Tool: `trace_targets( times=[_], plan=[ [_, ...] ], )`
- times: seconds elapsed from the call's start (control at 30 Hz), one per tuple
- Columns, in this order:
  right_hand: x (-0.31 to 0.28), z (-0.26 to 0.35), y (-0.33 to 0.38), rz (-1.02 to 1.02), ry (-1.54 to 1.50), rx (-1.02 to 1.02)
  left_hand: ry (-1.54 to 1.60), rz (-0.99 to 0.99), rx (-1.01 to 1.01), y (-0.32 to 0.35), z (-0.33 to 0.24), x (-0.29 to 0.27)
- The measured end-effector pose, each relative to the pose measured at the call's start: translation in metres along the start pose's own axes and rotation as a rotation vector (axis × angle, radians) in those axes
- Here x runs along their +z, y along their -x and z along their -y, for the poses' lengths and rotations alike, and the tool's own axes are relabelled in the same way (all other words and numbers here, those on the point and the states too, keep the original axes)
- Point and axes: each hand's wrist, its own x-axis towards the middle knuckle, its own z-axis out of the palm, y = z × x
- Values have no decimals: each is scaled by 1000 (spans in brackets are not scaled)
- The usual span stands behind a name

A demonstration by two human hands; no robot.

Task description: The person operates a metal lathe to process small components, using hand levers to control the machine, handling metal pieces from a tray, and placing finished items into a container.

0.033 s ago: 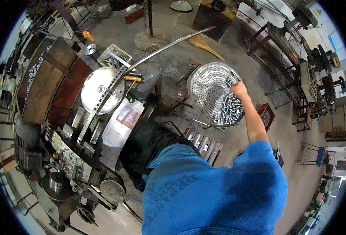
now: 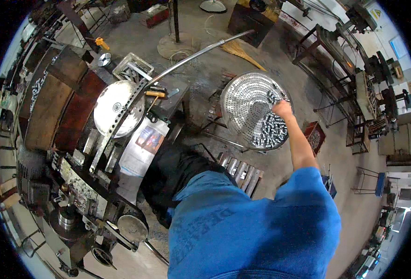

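Observation:
My right hand reaches out over a round perforated metal tray that stands tilted in front of me. A heap of small shiny metal parts lies in the tray's lower right. My fingers are closed around a few of these parts near the tray's upper right rim. My left hand is not in view; my blue shirt fills the lower middle of the picture.
A machine bench runs along the left, carrying a round metal disc and a perforated strip. A long curved metal bar arches above the bench. A red crate stands right of the tray, with metal racks beyond.

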Motion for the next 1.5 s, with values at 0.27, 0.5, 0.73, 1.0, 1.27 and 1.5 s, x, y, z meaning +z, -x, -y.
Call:
trace_targets(
  times=[0.27, 0.5, 0.73, 1.0, 1.27, 1.5],
  plan=[
    [19, 42, -48, 7, -213, -164, -16, -124, -93, -125, 111, -72],
    [99, 6, -145, 27, 367, -528, -126, -46, 140, -165, 150, -99],
    [91, 35, -149, 22, 462, -882, -475, -204, -4, -135, 116, -89],
    [-28, 229, 129, 289, -727, -1194, -60, 194, 550, -42, -40, 12],
    [-149, 368, 421, 850, -1028, -2166, 452, 1096, 405, -7, -64, 169],
    [-160, 371, 456, 371, -785, -2402, 137, 848, 494, -4, -77, 128]
  ],
)
